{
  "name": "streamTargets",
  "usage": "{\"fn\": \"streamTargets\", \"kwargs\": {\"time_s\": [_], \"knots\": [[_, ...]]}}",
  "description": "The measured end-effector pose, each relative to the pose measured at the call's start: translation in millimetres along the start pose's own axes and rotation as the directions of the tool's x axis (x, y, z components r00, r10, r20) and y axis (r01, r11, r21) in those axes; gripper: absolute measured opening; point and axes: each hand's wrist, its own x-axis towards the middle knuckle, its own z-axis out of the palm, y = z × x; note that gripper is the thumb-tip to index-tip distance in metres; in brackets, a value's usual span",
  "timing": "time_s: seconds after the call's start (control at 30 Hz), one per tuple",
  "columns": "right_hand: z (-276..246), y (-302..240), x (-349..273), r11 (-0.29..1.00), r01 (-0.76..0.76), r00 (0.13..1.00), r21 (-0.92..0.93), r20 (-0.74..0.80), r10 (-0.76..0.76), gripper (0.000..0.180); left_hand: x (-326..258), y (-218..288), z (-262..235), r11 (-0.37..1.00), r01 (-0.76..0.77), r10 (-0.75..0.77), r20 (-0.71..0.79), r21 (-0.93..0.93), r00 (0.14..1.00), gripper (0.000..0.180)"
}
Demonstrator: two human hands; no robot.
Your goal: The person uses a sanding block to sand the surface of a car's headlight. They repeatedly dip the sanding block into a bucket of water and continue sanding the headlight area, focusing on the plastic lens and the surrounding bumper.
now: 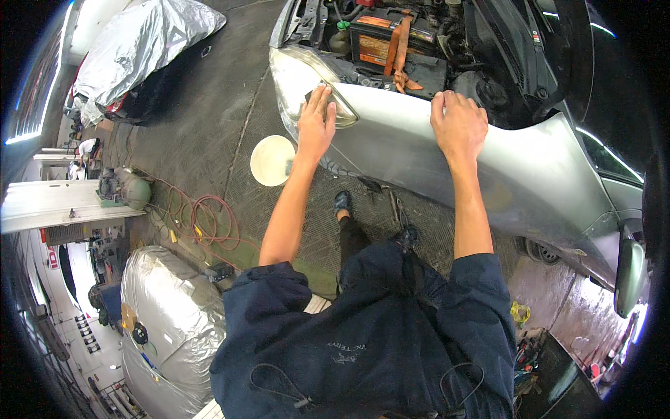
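L hand (315, 129) lies flat on the front end of the silver fender (419, 150), fingers together and stretched out, tips at the rear corner of the headlight (296, 87). Something small and dark sits under the fingertips, poss. a sanding pad, but too hidden to tell. R hand (458, 126) rests palm-down on the fender's top edge, fingers spread a bit and curled over the rim toward the engine bay, gripping nothing separate. So the fender is directly under both hands, running from L hand past R hand to the door. Hood is up; a battery (391, 42) w/ orange strap sits just beyond the fender edge, between the hands. A round cream disc (272, 160) lies on the floor just left of the L wrist.
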Motion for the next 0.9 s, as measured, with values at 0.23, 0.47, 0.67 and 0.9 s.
{"fn": "streamTargets", "kwargs": {"time_s": [0.23, 0.47, 0.67, 0.9], "knots": [[2, 5, 0, 1.0, 0.014, 0.999, -0.01, -0.049, -0.015, 0.03, -12, 16, 6, 0.989, -0.137, 0.139, -0.027, 0.055, 0.99, 0.032], [1, -1, -1, 1.0, 0.016, 1.0, -0.013, -0.011, -0.016, 0.03, -6, -5, 0, 0.999, 0.007, -0.008, 0.033, 0.042, 0.999, 0.036], [0, 2, 2, 1.0, -0.008, 1.0, -0.016, 0.016, 0.009, 0.031, -15, 6, -16, 0.993, 0.094, -0.097, -0.034, -0.066, 0.995, 0.043], [0, -1, -2, 1.0, -0.004, 1.0, -0.013, -0.003, 0.004, 0.031, -5, -1, -14, 0.994, -0.1, 0.103, 0.054, -0.049, 0.993, 0.038]]}}
